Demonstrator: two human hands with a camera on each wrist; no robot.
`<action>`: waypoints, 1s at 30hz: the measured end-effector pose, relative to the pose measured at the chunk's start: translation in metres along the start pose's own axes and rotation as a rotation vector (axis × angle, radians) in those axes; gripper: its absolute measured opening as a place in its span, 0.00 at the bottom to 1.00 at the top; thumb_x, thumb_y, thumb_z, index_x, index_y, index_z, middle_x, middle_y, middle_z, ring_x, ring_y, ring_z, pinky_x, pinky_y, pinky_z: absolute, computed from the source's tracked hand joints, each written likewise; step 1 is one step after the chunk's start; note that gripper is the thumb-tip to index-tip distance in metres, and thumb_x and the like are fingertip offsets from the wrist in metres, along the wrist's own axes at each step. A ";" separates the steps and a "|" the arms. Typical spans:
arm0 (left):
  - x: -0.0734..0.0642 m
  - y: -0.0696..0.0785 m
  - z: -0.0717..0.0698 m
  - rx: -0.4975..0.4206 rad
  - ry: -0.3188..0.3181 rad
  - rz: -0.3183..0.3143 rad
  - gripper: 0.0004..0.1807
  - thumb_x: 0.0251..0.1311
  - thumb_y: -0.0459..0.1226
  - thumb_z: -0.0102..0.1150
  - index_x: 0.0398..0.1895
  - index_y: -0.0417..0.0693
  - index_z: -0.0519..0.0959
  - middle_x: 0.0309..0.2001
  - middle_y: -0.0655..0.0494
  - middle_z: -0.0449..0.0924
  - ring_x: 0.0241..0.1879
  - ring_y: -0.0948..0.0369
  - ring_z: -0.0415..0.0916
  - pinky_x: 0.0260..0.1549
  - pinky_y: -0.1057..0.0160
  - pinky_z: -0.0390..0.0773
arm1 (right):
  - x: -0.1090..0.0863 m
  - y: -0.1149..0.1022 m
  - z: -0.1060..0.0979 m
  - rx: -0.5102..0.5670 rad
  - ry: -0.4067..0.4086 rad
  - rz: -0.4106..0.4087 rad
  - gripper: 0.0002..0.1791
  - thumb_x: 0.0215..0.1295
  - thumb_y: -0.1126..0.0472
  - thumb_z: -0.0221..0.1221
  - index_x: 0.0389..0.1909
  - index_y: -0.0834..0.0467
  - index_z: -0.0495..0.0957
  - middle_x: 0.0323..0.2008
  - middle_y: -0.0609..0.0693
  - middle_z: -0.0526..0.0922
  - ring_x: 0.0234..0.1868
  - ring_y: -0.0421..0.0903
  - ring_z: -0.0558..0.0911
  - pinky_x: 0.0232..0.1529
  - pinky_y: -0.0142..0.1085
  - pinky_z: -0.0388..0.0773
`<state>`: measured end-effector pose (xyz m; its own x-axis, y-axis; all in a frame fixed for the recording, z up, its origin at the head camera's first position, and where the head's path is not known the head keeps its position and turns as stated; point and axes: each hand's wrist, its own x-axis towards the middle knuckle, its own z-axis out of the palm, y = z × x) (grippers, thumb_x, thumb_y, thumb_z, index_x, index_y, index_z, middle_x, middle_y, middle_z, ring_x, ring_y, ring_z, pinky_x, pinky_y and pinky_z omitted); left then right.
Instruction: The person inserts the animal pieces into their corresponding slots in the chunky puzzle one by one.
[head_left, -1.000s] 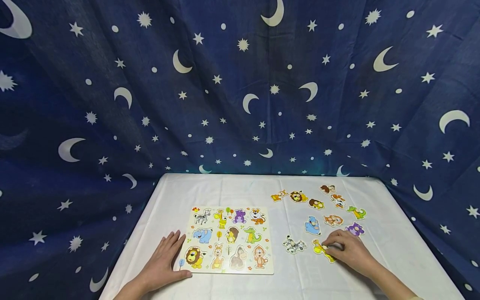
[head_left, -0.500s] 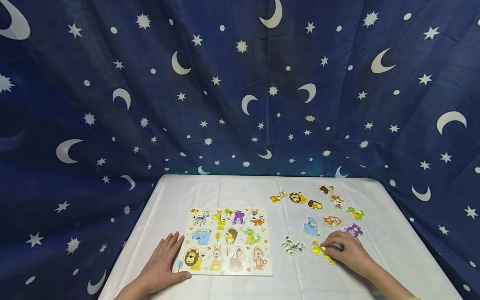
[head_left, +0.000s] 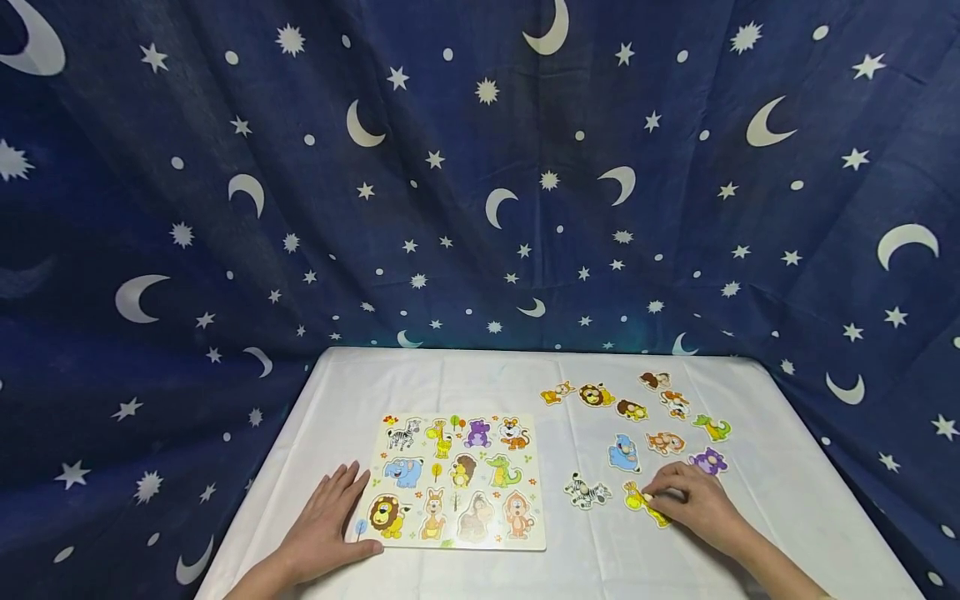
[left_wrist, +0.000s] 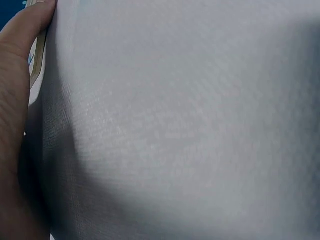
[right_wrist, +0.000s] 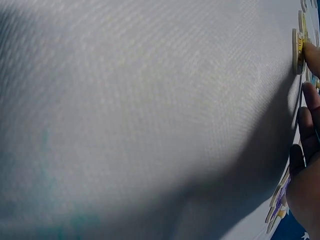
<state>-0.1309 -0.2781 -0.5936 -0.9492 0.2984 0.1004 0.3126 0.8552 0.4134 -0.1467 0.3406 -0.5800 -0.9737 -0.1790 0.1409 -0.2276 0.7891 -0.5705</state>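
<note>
In the head view, my left hand (head_left: 322,521) rests with fingers extended along the left edge of a wooden puzzle board (head_left: 540,533) printed with animals; the thumb touches its lower left corner. To the right, my right hand (head_left: 697,507) pinches the knob of the yellow giraffe puzzle piece (head_left: 654,512), which lies on the cloth. A zebra piece (head_left: 587,492) is left of it. Beyond lie a blue elephant piece (head_left: 623,453), a monkey piece (head_left: 666,442) and a purple hippo piece (head_left: 709,461) beside my knuckles. The right wrist view catches the giraffe piece only at its edge.
Farther back are a crocodile piece (head_left: 712,427), a tiger piece (head_left: 676,405), a hedgehog piece (head_left: 632,409), a lion piece (head_left: 596,395) and a kangaroo piece (head_left: 558,393). A white cloth (head_left: 465,375) covers the table; a dark blue curtain (head_left: 450,208) with moons and stars hangs behind.
</note>
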 end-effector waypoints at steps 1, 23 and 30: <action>0.000 0.000 0.000 0.004 0.006 0.007 0.63 0.44 0.74 0.67 0.78 0.45 0.64 0.79 0.43 0.56 0.78 0.43 0.48 0.76 0.64 0.31 | 0.000 0.000 0.000 -0.001 -0.001 0.002 0.08 0.56 0.49 0.75 0.33 0.32 0.87 0.40 0.30 0.78 0.45 0.35 0.76 0.48 0.40 0.76; 0.004 0.000 0.000 0.006 0.004 0.001 0.62 0.46 0.73 0.66 0.79 0.46 0.63 0.79 0.45 0.55 0.79 0.44 0.46 0.76 0.65 0.29 | 0.008 -0.006 -0.013 0.009 -0.070 0.033 0.06 0.59 0.48 0.73 0.34 0.32 0.85 0.41 0.32 0.79 0.48 0.39 0.75 0.52 0.44 0.75; -0.001 -0.003 0.003 0.028 0.004 0.004 0.62 0.46 0.73 0.66 0.78 0.45 0.64 0.79 0.44 0.56 0.78 0.43 0.48 0.74 0.69 0.26 | 0.017 -0.018 -0.012 0.038 0.001 0.020 0.06 0.58 0.48 0.74 0.34 0.35 0.86 0.40 0.33 0.79 0.50 0.43 0.74 0.50 0.44 0.75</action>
<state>-0.1309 -0.2793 -0.5975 -0.9479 0.3003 0.1061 0.3175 0.8653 0.3879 -0.1592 0.3300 -0.5576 -0.9780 -0.1633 0.1299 -0.2087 0.7697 -0.6033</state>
